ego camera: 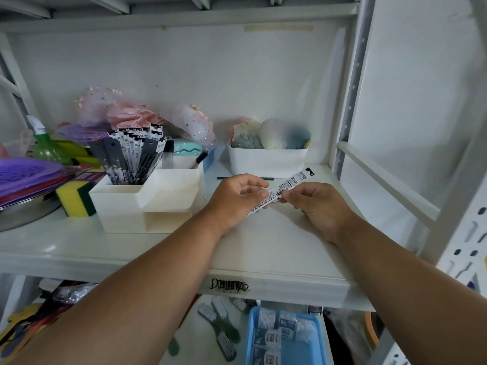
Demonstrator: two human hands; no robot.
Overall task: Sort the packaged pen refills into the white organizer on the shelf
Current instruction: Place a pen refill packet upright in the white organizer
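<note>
A white metal shelf board inside a white steel rack is carrying the work. Both hands are meeting above it: the left hand and the right hand are each pinching one long, narrow white printed refill packet, which is slanting between them, clear of the board. Just left of the left hand, a white plastic stepped organizer is holding upright dark refill packets in its rear compartment. Beyond the hands, a white plastic bin is holding pale bundled items.
</note>
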